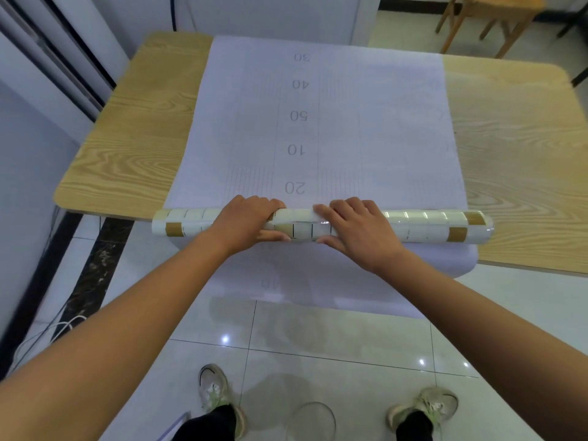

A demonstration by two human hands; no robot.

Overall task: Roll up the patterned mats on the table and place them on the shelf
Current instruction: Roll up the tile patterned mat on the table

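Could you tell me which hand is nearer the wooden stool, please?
Right. The right hand holds the roll on the side toward the stool; the left hand holds it farther left.

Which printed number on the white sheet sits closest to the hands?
The 20, just beyond the rolled mat under the left hand and right hand; 10, 50, 40, 30 lie farther up.

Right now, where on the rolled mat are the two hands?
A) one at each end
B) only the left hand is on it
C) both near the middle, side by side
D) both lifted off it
C: the left hand and the right hand both hold the rolled mat near its middle, and neither end has a hand on it.
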